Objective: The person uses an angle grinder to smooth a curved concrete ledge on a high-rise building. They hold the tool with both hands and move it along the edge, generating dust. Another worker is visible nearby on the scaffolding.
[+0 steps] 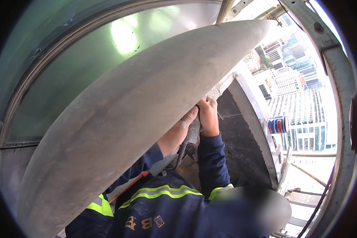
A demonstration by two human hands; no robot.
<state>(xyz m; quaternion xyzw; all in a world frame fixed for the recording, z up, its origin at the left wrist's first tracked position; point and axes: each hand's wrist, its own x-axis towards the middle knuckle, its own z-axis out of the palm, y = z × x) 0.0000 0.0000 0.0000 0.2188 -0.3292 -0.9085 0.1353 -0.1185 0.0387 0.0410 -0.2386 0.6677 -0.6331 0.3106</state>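
A long curved grey metal member (139, 91) crosses the view diagonally and hides part of my arms. Under its lower edge, my left hand (178, 131) is closed beside a rough grey cylindrical piece (193, 131), its thumb pointing up and its other fingers mostly hidden. My right hand (207, 115) is closed at that piece's upper end, fingers curled near a pale, crusty edge (218, 87). A dark rod or hose (181, 154) runs down from the cylinder between my forearms. What exactly each hand grips is partly hidden.
A glossy curved panel (75, 63) fills the upper left. A dark plate (242, 139) lies right of my arm, with a blue can (277, 125) at its outer edge. Scaffold poles and a steel beam (329, 79) frame a sheer drop to city buildings (293, 107) far below.
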